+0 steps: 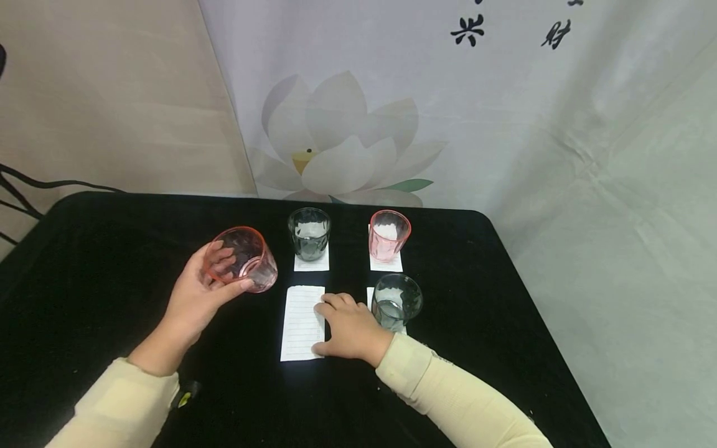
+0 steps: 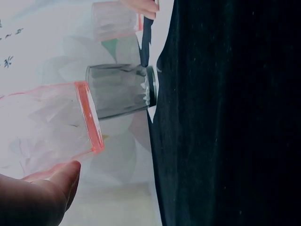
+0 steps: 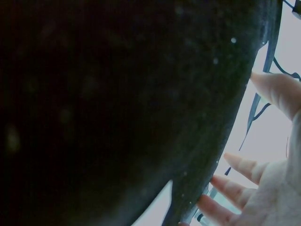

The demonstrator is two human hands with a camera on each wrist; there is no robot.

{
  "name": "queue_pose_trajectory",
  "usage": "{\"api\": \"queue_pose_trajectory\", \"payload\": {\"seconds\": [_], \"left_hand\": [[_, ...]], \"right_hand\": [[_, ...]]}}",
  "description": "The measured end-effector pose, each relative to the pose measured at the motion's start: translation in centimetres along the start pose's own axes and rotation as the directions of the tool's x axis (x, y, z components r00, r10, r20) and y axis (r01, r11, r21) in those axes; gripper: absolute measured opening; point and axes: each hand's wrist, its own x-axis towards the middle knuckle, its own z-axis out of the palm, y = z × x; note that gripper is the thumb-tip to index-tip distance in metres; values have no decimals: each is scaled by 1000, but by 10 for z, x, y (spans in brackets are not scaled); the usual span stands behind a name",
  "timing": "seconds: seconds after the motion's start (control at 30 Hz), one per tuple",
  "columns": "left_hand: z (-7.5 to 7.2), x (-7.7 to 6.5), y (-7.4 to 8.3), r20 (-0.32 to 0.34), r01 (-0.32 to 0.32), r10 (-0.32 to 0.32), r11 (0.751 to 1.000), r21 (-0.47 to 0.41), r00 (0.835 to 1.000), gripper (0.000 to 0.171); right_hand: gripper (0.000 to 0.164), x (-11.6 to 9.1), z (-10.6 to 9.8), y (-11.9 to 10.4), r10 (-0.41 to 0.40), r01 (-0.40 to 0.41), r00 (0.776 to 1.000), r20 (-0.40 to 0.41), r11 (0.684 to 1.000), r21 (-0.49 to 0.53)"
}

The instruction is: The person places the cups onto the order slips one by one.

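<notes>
My left hand (image 1: 193, 289) grips a clear pink glass (image 1: 263, 270) with a red rim, tilted in the air left of the papers. In the left wrist view the thumb lies along the side of this pink glass (image 2: 42, 127). My right hand (image 1: 353, 328) rests at the right edge of a lined white paper slip (image 1: 301, 323), fingers spread, thumb at the near corner and fingertips at the far one. In the right wrist view the spread fingers (image 3: 240, 167) hold nothing. Close to the right wrist stands a grey glass (image 1: 396, 305) on another slip, partly hidden.
Behind the lined slip, a dark grey glass (image 1: 309, 235) stands on a white slip. To its right, a pink glass (image 1: 388, 236) stands on another. A black cloth (image 1: 241, 373) covers the table. A white curtain (image 1: 504, 124) hangs behind, and black cables (image 1: 61, 183) run at the left.
</notes>
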Motion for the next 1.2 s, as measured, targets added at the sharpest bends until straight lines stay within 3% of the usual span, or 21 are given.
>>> {"api": "queue_pose_trajectory", "payload": {"seconds": [0.37, 0.83, 1.2], "left_hand": [[12, -6, -3, 31, -25, 26, 1000, -17, 999, 82], [28, -10, -6, 107, 16, -13, 999, -30, 994, 85], [38, -12, -13, 143, 1, 5, 999, -41, 990, 85]], "right_hand": [[68, 0, 1, 1, -3, 3, 1000, -16, 1000, 1], [69, 2, 2, 2, 6, -6, 1000, -6, 1000, 1], [68, 2, 2, 1, 1, -1, 1000, -19, 1000, -3]]}}
